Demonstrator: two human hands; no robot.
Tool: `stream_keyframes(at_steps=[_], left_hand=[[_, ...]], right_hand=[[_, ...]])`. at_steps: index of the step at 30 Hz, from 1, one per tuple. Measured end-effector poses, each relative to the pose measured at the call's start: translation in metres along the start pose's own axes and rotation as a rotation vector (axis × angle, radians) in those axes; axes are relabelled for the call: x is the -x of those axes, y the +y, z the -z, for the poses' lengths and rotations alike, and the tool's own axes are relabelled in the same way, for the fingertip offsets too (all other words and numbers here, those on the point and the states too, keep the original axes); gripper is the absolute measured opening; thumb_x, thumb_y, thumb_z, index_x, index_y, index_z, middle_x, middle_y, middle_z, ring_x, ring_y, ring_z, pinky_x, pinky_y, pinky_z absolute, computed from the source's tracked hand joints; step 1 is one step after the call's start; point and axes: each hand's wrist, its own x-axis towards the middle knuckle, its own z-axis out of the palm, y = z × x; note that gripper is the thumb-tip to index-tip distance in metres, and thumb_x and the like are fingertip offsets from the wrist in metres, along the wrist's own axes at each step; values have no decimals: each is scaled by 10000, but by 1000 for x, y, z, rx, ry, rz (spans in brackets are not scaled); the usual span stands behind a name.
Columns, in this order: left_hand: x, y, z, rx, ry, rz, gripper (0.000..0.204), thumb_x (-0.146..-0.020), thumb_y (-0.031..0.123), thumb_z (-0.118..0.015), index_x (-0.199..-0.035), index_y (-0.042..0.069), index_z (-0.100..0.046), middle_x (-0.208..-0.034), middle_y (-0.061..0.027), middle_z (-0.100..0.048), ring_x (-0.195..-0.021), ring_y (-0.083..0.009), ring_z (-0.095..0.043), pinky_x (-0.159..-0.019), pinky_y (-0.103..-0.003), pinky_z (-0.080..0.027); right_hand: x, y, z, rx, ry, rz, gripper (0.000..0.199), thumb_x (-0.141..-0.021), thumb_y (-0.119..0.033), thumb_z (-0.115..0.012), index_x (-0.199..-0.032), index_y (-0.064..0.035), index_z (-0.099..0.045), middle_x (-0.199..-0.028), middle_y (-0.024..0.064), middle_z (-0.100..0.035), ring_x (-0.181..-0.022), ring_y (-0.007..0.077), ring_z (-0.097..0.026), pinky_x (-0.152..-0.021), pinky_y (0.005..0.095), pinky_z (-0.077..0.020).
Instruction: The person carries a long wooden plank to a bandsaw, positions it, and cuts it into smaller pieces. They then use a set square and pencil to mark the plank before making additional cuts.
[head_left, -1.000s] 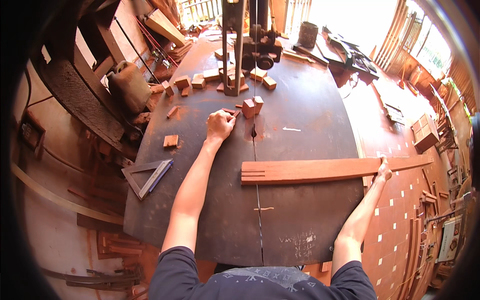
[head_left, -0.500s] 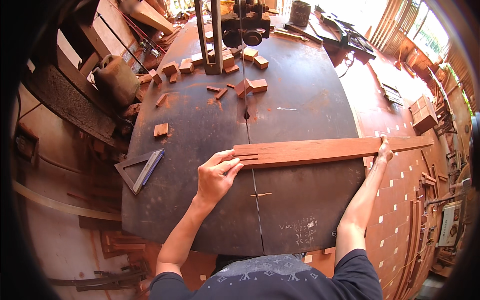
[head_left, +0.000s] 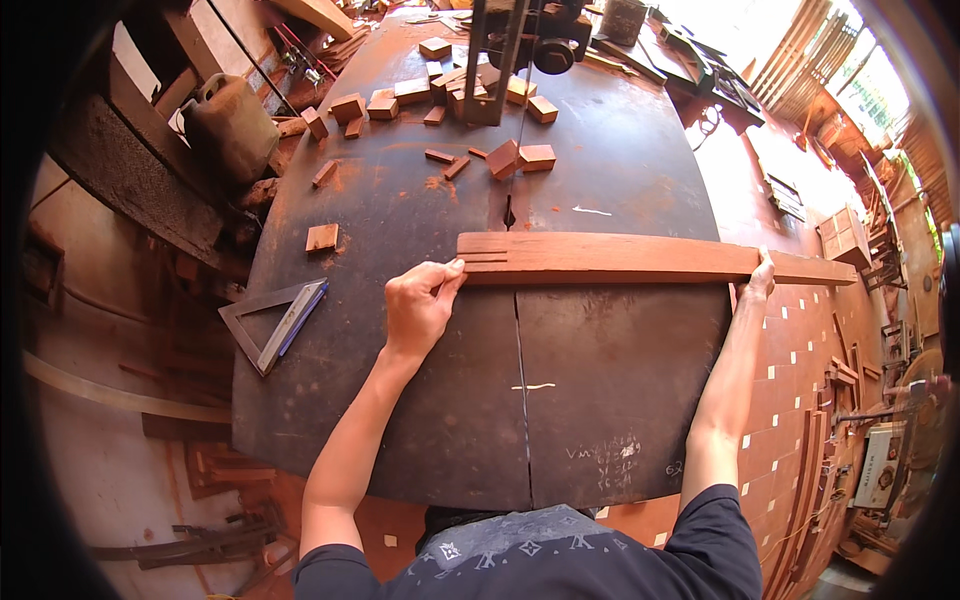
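Observation:
A long reddish wooden board [head_left: 610, 256] lies crosswise over the dark saw table [head_left: 620, 350], with narrow slots cut into its left end. My left hand [head_left: 420, 300] pinches that slotted end between thumb and fingers. Farther along, my right hand [head_left: 760, 275] grips the board near the table's right edge, and the board's right end sticks out past it. Just beyond the board, the thin band saw blade [head_left: 516, 150] runs down into the hole in the table. The board is on my side of the blade.
Several small wood offcuts [head_left: 411, 92] are scattered around the saw's upright guide post [head_left: 492, 75]. One square block [head_left: 321, 238] sits at the left, above a triangular set square [head_left: 262, 318] with a blue pen [head_left: 303, 318]. A jerrycan [head_left: 232, 130] stands left of the table.
Both hands have moved the board away from me, closer to the blade, and it lies more level across the table. The camera view has shifted slightly.

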Motion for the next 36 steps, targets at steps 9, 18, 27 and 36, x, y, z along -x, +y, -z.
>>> stream_keyframes(at_steps=[9, 18, 27, 36], left_hand=[[-26, -17, -33, 118, 44, 27, 67, -881, -11, -816, -924, -11, -765, -831, -157, -749, -684, -287, -708, -622, -352, -536], [-23, -23, -28, 113, 12, 50, 56, -924, -22, -799, -957, -47, -761, -935, -123, -815, -776, -74, -716, -677, -251, -554], [-26, -27, -23, 171, -90, 163, 52, -941, -12, -783, -936, -40, -739, -1036, -104, -830, -802, -53, -708, -682, -242, -562], [-28, -29, -27, 169, -53, 165, 64, -942, 2, -789, -948, -34, -737, -1047, -108, -830, -797, -78, -739, -679, -252, -572]], right_hand=[[-17, 18, -3, -146, -277, -28, 507, -981, -443, -633, -1292, -43, -629, -1233, 130, -685, -1127, 303, -669, -909, 522, -579], [-9, 24, -2, -174, -411, 60, 450, -996, -379, -635, -1312, -61, -600, -1213, 120, -671, -1143, 296, -657, -968, 474, -555], [-6, 22, -2, -178, -429, 1, 473, -988, -377, -642, -1330, -55, -589, -1259, 132, -651, -1197, 297, -635, -994, 498, -541], [-4, 23, -5, -211, -422, 18, 468, -992, -363, -647, -1345, -62, -580, -1269, 129, -646, -1205, 300, -628, -1012, 503, -531]])
